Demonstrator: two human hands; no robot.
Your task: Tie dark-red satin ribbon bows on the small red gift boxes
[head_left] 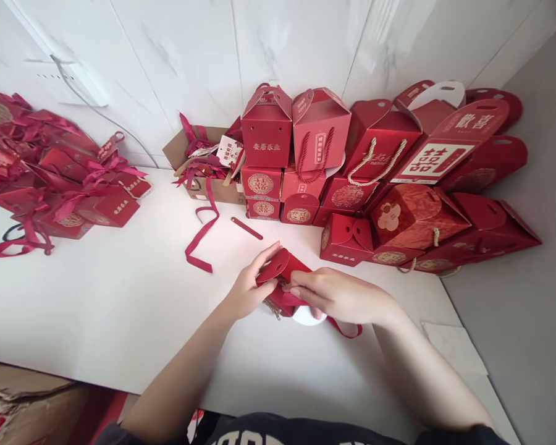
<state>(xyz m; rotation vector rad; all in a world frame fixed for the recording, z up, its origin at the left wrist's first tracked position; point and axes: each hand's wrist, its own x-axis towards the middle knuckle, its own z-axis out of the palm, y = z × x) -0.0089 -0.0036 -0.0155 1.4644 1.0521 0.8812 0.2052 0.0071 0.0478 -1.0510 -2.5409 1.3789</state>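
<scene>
Both my hands meet on a small red gift box [283, 267] lying on the white table [120, 309] near its middle. My left hand [250, 287] pinches the box's left side, thumb on top and fingers under it. From the right, my right hand [340, 296] covers the box with closed fingers pressing on it. A red ribbon [347, 329] trails out from under my right hand, and a white round piece [308, 317] shows beneath it.
Red gift boxes of several sizes are stacked against the wall [384, 179]. An open cardboard box [199, 167] holds ribbons and tags. Loose ribbon [202, 238] and a red strip [246, 228] lie behind my hands. Ribbon-tied boxes [60, 179] crowd the table's left.
</scene>
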